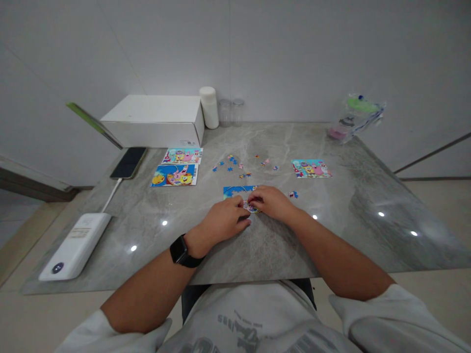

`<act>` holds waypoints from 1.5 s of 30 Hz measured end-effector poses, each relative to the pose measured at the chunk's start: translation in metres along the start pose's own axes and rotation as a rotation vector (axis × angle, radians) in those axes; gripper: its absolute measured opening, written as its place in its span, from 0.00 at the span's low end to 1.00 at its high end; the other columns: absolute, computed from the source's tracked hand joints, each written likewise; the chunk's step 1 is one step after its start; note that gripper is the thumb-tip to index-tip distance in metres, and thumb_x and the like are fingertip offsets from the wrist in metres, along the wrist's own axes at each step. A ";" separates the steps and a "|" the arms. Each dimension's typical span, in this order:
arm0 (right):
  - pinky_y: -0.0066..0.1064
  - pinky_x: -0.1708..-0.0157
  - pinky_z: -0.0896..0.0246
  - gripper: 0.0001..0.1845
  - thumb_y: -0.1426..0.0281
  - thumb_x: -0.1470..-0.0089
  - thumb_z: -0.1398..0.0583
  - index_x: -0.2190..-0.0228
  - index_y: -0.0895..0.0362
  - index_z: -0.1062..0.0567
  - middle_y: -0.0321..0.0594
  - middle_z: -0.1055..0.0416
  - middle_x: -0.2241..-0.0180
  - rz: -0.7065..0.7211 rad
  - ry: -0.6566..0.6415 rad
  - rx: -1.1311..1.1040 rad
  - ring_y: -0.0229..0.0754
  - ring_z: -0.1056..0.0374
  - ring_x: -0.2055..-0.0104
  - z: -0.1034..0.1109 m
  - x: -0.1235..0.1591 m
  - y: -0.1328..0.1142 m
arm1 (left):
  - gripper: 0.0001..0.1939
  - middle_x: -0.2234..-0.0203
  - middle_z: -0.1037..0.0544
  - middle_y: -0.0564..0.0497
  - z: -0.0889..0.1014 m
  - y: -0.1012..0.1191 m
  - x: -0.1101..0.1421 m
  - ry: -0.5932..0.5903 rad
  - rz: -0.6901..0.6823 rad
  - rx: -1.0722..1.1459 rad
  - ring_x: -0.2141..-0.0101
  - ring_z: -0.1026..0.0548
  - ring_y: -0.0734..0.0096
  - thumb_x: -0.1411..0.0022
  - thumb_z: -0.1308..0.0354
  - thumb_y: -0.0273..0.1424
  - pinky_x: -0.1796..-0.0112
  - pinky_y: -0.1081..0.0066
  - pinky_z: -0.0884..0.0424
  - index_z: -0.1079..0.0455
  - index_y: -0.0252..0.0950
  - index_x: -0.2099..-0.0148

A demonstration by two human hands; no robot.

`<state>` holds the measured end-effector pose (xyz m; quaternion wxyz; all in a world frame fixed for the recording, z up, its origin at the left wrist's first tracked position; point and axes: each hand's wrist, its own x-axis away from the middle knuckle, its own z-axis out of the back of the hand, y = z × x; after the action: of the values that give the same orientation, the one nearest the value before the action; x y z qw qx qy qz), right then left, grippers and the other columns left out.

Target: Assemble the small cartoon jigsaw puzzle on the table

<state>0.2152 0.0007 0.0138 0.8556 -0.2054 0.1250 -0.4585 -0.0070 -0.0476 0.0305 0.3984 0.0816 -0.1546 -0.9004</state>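
A partly assembled jigsaw puzzle [235,190] lies flat near the middle of the table, its blue upper part showing and its lower part mostly covered. My left hand [226,219] is closed at its lower left, with curled fingertips touching it. From the right, my right hand [275,202] meets it in a pinch over the printed pieces; the exact piece between the fingers is hidden. Several loose puzzle pieces [230,169] are scattered beyond the puzzle. Another small group of joined pieces [293,194] rests just right of my right hand.
Printed cartoon cards [174,175] lie at left, and another picture card [312,168] at right. A white box [154,117], white bottle [209,108] and two clear glasses [237,113] stand behind. At left are a phone [128,163] and cabled power bank [77,245]; a plastic bag [355,117] sits back right.
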 end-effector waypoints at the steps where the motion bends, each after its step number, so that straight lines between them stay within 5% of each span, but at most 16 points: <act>1: 0.33 0.56 0.40 0.08 0.76 0.40 0.35 0.61 0.55 0.15 0.43 0.19 0.61 -0.005 0.001 0.009 0.44 0.27 0.57 0.000 0.000 0.000 | 0.11 0.54 0.24 0.46 0.000 0.000 0.000 0.003 -0.001 0.003 0.55 0.23 0.61 0.29 0.37 0.40 0.55 0.64 0.25 0.17 0.44 0.51; 9: 0.32 0.57 0.41 0.07 0.76 0.40 0.35 0.61 0.55 0.17 0.41 0.21 0.62 -0.069 0.074 0.008 0.43 0.29 0.60 0.013 0.005 0.007 | 0.11 0.55 0.24 0.47 0.000 -0.001 0.001 0.014 -0.011 0.026 0.57 0.23 0.63 0.28 0.38 0.40 0.55 0.64 0.25 0.17 0.44 0.52; 20: 0.33 0.54 0.39 0.09 0.75 0.38 0.35 0.60 0.53 0.14 0.43 0.20 0.59 -0.009 -0.014 0.044 0.45 0.27 0.55 0.008 0.006 0.007 | 0.12 0.53 0.23 0.42 -0.003 -0.009 -0.005 0.177 0.040 -0.019 0.53 0.26 0.56 0.26 0.41 0.35 0.49 0.55 0.26 0.18 0.40 0.48; 29: 0.34 0.57 0.40 0.06 0.72 0.39 0.33 0.60 0.53 0.15 0.43 0.20 0.60 -0.030 -0.022 0.049 0.45 0.27 0.57 0.007 0.006 0.004 | 0.14 0.51 0.24 0.40 -0.001 -0.009 -0.004 0.170 0.122 -0.100 0.51 0.27 0.53 0.27 0.40 0.36 0.47 0.53 0.27 0.19 0.37 0.46; 36: 0.33 0.58 0.41 0.06 0.72 0.41 0.33 0.62 0.53 0.15 0.42 0.21 0.61 -0.033 -0.023 0.071 0.45 0.28 0.58 0.007 0.008 0.004 | 0.13 0.49 0.25 0.42 -0.003 0.000 -0.002 0.132 0.000 -0.012 0.51 0.27 0.56 0.27 0.40 0.35 0.48 0.56 0.27 0.20 0.41 0.45; 45: 0.32 0.55 0.40 0.09 0.75 0.39 0.37 0.60 0.55 0.16 0.43 0.21 0.60 -0.078 -0.033 0.104 0.45 0.28 0.56 0.012 0.008 0.003 | 0.16 0.50 0.26 0.42 -0.009 -0.001 -0.004 0.086 0.000 -0.028 0.51 0.26 0.55 0.28 0.39 0.35 0.48 0.54 0.26 0.21 0.40 0.41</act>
<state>0.2265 -0.0018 0.0227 0.8486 -0.1731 0.0789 -0.4937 -0.0024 -0.0461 0.0217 0.4060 0.1145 -0.1247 -0.8981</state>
